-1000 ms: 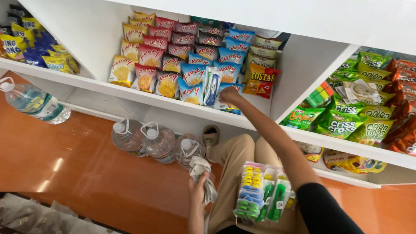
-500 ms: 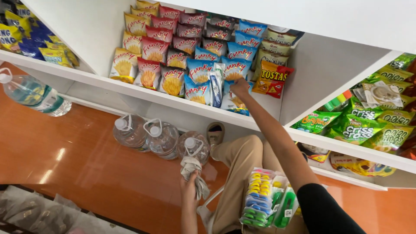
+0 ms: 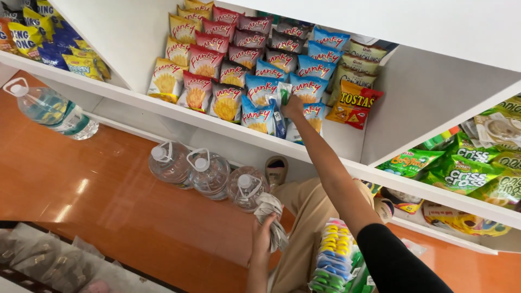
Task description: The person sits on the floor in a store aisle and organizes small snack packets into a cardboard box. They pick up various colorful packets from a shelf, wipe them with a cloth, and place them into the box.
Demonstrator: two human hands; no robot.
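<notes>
the right hand reaches up into the white shelf and its grip is closed on a small green-and-white packet, held upright among the blue snack bags in the front rows. just left of them stand yellow snack bags and red snack bags, all leaning back in tidy rows, and to the right an orange-and-red chip bag sits near the shelf's divider.

the left hand hangs low, near the person's knee, its grip clenched around a crumpled grey cloth (the cloth spills out above and below the fingers). just beyond it three clear water jugs with white caps stand close together on the orange floor, below the shelf edge. a fourth water jug lies tilted further left.

by the right arm's dark sleeve, a stack of colourful packaged items rests against the person's lap. green snack bags fill the neighbouring shelf compartment on the right.
</notes>
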